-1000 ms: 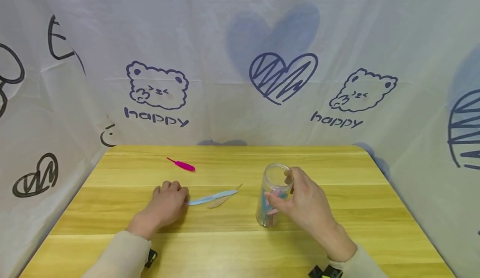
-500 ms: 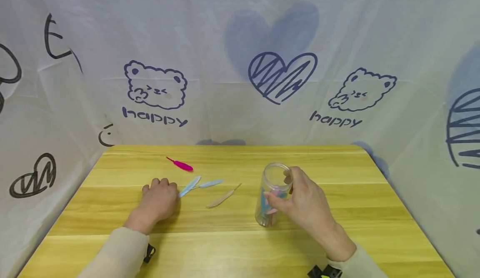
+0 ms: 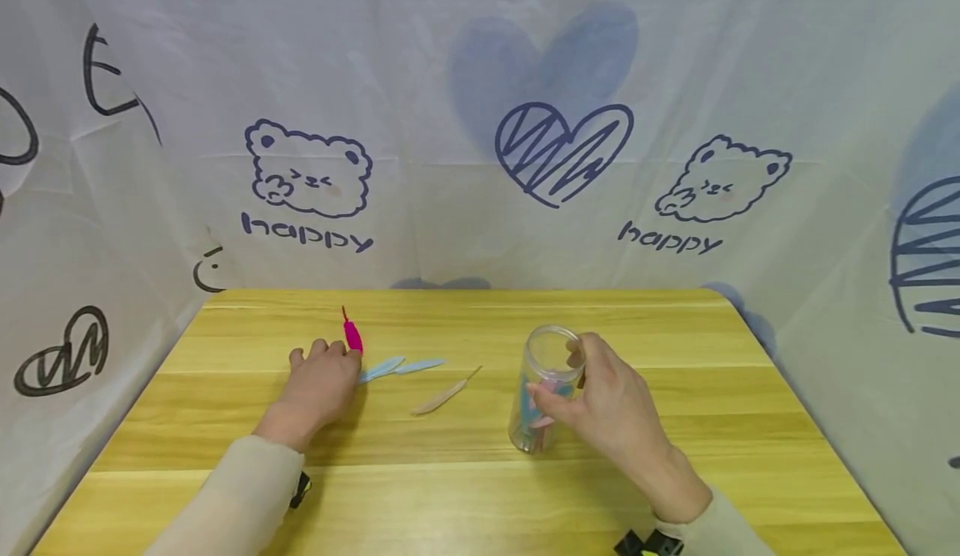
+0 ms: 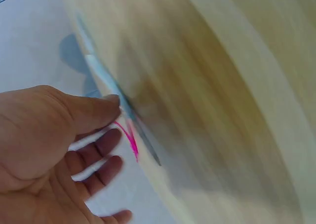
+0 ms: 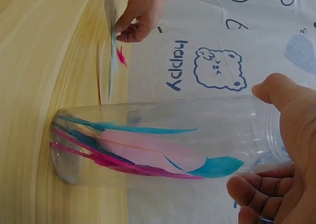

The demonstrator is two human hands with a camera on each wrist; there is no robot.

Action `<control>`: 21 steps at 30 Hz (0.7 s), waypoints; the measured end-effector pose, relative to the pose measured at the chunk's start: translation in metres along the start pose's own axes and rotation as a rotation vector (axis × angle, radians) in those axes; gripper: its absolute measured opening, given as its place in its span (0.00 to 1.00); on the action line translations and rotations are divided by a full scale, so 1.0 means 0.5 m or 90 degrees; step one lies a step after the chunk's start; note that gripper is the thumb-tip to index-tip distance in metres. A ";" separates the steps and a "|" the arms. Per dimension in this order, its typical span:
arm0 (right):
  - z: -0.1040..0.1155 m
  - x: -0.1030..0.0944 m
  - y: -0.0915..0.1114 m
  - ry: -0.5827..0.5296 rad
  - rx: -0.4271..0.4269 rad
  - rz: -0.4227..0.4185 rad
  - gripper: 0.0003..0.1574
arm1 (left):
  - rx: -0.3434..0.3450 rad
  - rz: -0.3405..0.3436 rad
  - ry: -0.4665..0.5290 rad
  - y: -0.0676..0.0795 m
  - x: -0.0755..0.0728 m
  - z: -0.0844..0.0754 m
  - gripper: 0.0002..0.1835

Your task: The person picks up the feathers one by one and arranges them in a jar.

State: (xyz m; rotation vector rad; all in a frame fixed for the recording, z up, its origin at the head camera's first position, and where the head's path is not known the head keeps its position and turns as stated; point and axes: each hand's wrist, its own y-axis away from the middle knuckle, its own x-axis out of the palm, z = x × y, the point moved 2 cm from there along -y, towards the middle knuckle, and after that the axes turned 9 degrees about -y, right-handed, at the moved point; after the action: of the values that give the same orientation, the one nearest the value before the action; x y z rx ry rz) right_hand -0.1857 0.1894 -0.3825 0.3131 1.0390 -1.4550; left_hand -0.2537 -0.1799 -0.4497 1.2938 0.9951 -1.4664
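Observation:
My left hand [image 3: 322, 385] is low over the left part of the table, pinching a light blue feather [image 4: 106, 75] between thumb and fingers. A second light blue feather [image 3: 422, 366] lies just right of it. The magenta feather [image 3: 353, 336] is right at the fingertips, its shaft pointing toward the back. A beige feather [image 3: 439, 398] lies between the hands. My right hand [image 3: 611, 402] grips a clear plastic jar [image 3: 551, 348] near its open top; the jar stands upright. Inside lean pink [image 5: 148, 147], teal [image 5: 217, 167] and magenta feathers.
The wooden table [image 3: 465, 498] meets a white cloth backdrop [image 3: 435, 81] printed with bears and hearts. More of this cloth hangs along both sides.
My left hand first moved left, drawing one light blue feather apart from the other, then slightly up toward the magenta feather, which has swung round. The right hand and jar stay put.

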 end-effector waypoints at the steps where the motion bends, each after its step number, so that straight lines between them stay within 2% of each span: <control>1: 0.000 0.000 0.000 0.000 0.001 0.000 0.37 | 0.012 -0.003 -0.016 -0.004 0.002 -0.001 0.11; 5: -0.001 0.000 -0.001 0.002 0.005 0.001 0.37 | 0.048 -0.009 -0.051 -0.017 0.010 -0.002 0.08; 10: -0.002 0.000 0.000 0.003 0.004 -0.001 0.39 | 0.066 -0.009 -0.055 -0.020 0.009 -0.004 0.05; 16: -0.001 0.001 0.001 -0.001 0.005 0.000 0.39 | 0.067 0.015 -0.048 -0.017 0.002 -0.008 0.06; 21: 0.001 0.000 0.000 -0.003 0.001 -0.001 0.38 | 0.071 0.007 -0.051 -0.018 0.001 -0.004 0.07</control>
State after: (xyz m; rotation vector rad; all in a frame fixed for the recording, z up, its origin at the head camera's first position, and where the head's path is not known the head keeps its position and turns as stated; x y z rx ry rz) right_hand -0.1855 0.1890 -0.3826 0.3104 1.0347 -1.4575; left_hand -0.2620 -0.1758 -0.4504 1.3072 0.8634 -1.5717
